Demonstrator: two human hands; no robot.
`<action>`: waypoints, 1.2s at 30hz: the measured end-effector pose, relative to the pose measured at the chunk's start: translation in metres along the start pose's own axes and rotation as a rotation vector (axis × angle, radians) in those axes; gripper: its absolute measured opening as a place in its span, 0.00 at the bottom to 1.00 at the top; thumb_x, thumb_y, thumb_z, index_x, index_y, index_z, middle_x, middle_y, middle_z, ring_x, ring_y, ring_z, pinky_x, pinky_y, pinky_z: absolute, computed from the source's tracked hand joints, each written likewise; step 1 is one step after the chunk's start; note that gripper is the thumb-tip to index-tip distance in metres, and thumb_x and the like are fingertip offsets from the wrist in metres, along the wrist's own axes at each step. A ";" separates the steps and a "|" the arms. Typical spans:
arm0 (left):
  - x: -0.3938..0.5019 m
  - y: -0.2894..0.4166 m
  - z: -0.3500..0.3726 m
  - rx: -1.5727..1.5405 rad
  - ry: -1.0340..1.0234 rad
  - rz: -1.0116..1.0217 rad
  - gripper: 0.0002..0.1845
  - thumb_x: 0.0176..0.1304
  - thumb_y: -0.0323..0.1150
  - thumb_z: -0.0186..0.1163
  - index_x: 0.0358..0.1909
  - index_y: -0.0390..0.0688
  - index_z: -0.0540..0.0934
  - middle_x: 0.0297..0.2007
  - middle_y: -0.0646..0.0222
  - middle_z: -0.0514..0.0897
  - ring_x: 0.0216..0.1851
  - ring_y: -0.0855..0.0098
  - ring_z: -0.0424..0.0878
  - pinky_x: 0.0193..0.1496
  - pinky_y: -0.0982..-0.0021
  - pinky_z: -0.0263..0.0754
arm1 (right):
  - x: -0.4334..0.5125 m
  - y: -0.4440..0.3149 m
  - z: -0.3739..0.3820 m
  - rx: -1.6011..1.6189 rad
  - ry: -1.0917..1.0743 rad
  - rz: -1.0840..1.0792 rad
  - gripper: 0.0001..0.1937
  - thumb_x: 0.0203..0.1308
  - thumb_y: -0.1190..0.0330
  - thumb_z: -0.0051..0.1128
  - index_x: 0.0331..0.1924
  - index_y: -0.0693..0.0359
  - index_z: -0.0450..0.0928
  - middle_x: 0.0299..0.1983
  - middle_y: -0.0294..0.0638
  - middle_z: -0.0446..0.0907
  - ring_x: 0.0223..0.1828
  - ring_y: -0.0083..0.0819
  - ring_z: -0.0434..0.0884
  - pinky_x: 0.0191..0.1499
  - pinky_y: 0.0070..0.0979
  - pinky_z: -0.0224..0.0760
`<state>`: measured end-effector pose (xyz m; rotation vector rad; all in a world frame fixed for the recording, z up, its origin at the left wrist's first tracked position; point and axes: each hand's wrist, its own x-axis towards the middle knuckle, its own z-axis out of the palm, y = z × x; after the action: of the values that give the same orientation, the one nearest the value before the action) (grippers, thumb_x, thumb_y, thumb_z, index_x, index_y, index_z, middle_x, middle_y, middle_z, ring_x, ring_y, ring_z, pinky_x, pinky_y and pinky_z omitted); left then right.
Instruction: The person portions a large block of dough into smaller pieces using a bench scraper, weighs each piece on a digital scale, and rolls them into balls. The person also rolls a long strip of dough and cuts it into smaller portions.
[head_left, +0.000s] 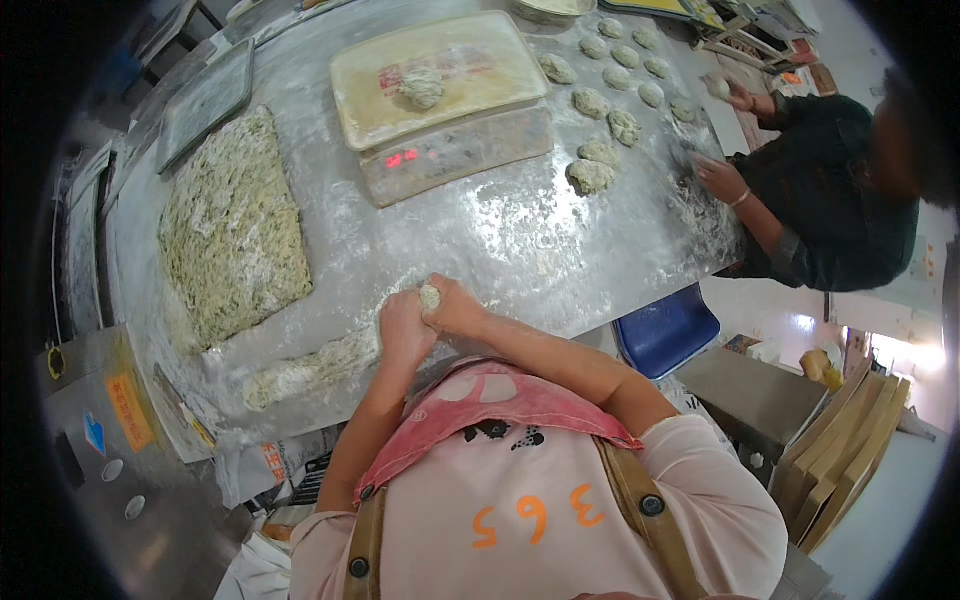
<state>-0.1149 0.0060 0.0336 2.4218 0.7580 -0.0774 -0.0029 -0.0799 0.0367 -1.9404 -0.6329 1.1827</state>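
Note:
My left hand (406, 330) is closed around the right end of a long, floured rope of green-flecked dough (315, 371) lying near the table's front edge. Pressed up against it, my right hand (454, 307) grips the same dough, and a small rounded bit of dough (430, 298) shows between the two fists. A large floured slab of dough (236, 232) lies beyond the rope at the left. Past my hands stands a digital scale (457, 154) with a lit red display. On its pale tray (495, 82) rests one lump of dough (422, 87).
Several dough pieces (592, 178) sit right of the scale. A co-worker (810, 187) at the table's right side holds a dough ball (718, 86). A metal tray (210, 101) lies behind the slab. A blue stool (667, 330) stands by the floured metal table (525, 247).

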 end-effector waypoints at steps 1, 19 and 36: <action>0.004 -0.005 0.003 0.034 -0.067 -0.030 0.24 0.46 0.40 0.69 0.44 0.37 0.78 0.39 0.49 0.81 0.47 0.46 0.78 0.49 0.50 0.72 | -0.001 0.000 -0.003 0.013 -0.042 0.018 0.22 0.46 0.66 0.67 0.47 0.65 0.79 0.40 0.60 0.83 0.42 0.55 0.83 0.46 0.41 0.77; -0.043 -0.029 -0.014 0.185 -0.042 0.020 0.60 0.42 0.41 0.79 0.77 0.47 0.53 0.63 0.58 0.72 0.62 0.54 0.70 0.66 0.54 0.62 | -0.055 0.012 -0.158 -0.396 0.419 0.017 0.38 0.52 0.60 0.72 0.64 0.72 0.69 0.61 0.60 0.73 0.63 0.52 0.75 0.64 0.38 0.69; -0.050 -0.040 0.010 -0.048 0.276 0.001 0.56 0.44 0.32 0.75 0.74 0.36 0.54 0.58 0.50 0.74 0.58 0.47 0.73 0.62 0.52 0.66 | 0.019 0.018 0.040 0.042 -0.295 -0.159 0.29 0.48 0.62 0.70 0.54 0.68 0.76 0.48 0.54 0.82 0.49 0.41 0.81 0.54 0.33 0.74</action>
<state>-0.1772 0.0017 0.0155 2.4149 0.8691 0.2783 -0.0300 -0.0627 0.0006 -1.6608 -0.8905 1.3799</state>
